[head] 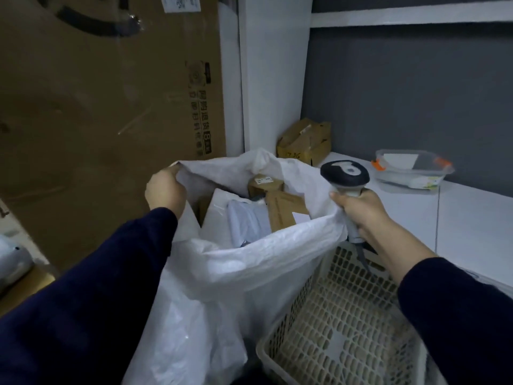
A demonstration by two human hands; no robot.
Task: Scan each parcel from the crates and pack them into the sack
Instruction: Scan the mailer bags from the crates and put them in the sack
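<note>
A white woven sack (pixel 258 262) stands open in the middle. My left hand (pixel 165 190) grips its far left rim. My right hand (pixel 361 209) holds a grey and black barcode scanner (pixel 345 173) by the handle and pinches the sack's right rim against it. Inside the sack lie several parcels: brown cardboard boxes (pixel 283 209) and white and pale blue plastic mailers (pixel 247 220). A beige plastic lattice crate (pixel 341 323) sits at the lower right, with no parcel visible in it.
A tall cardboard box (pixel 105 101) leans against the wall on the left. On the white counter (pixel 458 212) at right stand a crumpled small cardboard box (pixel 305 141) and a clear plastic container (pixel 410 170) with orange clips. A white pillar (pixel 272 79) rises behind the sack.
</note>
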